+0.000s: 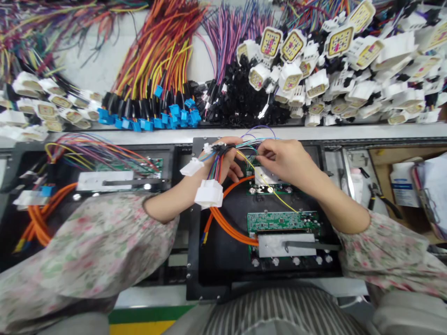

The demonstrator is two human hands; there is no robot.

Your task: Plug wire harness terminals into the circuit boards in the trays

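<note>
My left hand (228,160) is closed around a wiring harness (217,165) whose white connectors (209,193) hang on its left side. My right hand (279,158) pinches thin wires of that harness above the upper green circuit board (250,168). A yellow wire (268,184) runs down from the bundle to the lower green circuit board (275,222). Both boards sit in a black tray (223,260), each with a pale metal plate (270,245) along it. Thick orange cables (226,225) curve from the boards toward the tray's left side. My right fingertips partly hide the wire ends.
A second black tray (167,163) with a wired board stands at left. Behind lie heaps of harnesses with blue connectors (146,123), black connectors (240,93) and white connectors (316,83). At right are pliers (382,200), a white bottle (404,184) and papers (435,181).
</note>
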